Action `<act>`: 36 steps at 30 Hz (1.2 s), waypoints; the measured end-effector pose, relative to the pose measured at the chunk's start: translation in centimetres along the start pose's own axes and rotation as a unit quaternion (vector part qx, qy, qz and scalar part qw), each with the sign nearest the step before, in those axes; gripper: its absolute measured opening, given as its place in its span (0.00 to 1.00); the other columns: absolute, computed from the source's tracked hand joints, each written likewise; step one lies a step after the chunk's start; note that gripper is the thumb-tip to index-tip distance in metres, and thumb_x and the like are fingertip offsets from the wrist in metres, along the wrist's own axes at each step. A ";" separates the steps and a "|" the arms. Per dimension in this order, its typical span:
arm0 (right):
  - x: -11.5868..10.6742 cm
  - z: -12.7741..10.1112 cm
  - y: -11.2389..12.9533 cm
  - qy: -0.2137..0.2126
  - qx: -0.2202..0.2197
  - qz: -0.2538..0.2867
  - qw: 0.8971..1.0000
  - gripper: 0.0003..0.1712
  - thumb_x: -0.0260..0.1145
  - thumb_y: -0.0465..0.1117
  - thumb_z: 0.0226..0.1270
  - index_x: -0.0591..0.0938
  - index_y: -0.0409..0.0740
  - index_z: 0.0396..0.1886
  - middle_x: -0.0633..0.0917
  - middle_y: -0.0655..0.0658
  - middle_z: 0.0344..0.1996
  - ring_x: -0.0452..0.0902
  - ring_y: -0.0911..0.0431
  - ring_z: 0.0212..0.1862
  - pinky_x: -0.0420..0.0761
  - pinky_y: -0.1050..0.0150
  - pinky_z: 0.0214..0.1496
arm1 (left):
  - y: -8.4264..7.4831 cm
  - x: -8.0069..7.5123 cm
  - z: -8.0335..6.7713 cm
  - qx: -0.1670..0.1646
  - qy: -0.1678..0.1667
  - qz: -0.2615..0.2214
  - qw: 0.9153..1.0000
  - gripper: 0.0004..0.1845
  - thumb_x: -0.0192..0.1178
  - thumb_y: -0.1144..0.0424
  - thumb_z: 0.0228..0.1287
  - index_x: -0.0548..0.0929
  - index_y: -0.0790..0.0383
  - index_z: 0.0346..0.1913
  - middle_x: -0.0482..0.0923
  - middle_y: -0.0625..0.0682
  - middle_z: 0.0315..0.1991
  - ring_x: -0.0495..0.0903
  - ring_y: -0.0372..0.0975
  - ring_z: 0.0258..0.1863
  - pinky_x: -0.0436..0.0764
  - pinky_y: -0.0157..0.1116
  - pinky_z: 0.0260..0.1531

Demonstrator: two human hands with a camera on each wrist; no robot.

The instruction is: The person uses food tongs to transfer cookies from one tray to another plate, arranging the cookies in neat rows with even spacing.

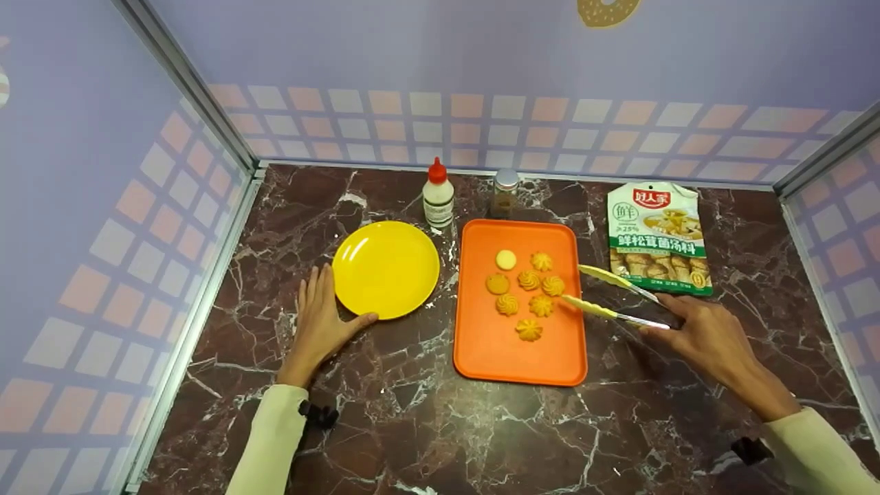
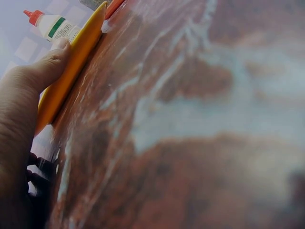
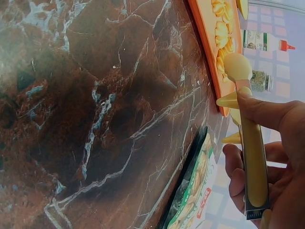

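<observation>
Tongs with yellow ends [image 1: 597, 307] reach over the right edge of an orange tray [image 1: 519, 361] in the head view, their tips well apart — one beside a swirled cookie, the other near the rim. The right hand [image 1: 711, 337] has its grip clamped on the tongs. Eight cookies [image 1: 541, 306] lie on the tray, six swirled and two flat. The left hand [image 1: 320, 323] touches a yellow plate [image 1: 385, 271], fingers straight at the rim and thumb apart from them. Behind stand a red-capped bottle [image 1: 439, 206] and a jar [image 1: 506, 196]; a packet [image 1: 660, 240] lies to the right on the marbled table [image 1: 412, 426].

From the left wrist, the thumb rests against the plate's edge, with the bottle beyond.

From the right wrist, thumb and fingers hold the tongs — whether a tip touches any cookie I cannot tell — with tray and packet nearby.
</observation>
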State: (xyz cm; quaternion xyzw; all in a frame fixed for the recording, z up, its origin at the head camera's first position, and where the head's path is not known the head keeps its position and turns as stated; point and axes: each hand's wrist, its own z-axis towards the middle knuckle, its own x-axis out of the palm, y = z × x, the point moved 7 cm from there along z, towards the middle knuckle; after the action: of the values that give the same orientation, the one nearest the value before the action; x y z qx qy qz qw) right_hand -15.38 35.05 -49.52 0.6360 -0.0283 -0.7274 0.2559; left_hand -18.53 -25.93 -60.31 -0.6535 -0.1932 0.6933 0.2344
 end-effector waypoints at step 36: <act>0.5 2.9 1.5 0.047 -0.042 -0.032 0.998 0.19 0.87 0.47 0.62 0.92 0.46 0.49 0.82 0.55 0.19 0.68 0.61 0.19 0.71 0.58 0.20 | 0.2 0.1 0.2 -0.004 0.018 -0.004 1.000 0.75 0.77 0.30 0.58 0.42 0.70 0.90 0.41 0.66 0.90 0.35 0.58 0.90 0.29 0.57 0.86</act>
State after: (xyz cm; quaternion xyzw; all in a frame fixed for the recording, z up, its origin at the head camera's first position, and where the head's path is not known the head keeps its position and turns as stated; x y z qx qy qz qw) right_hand -17.61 32.73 -48.83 0.6585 0.0345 -0.7052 0.2606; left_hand -18.79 -26.02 -60.45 -0.6661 -0.1938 0.6797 0.2382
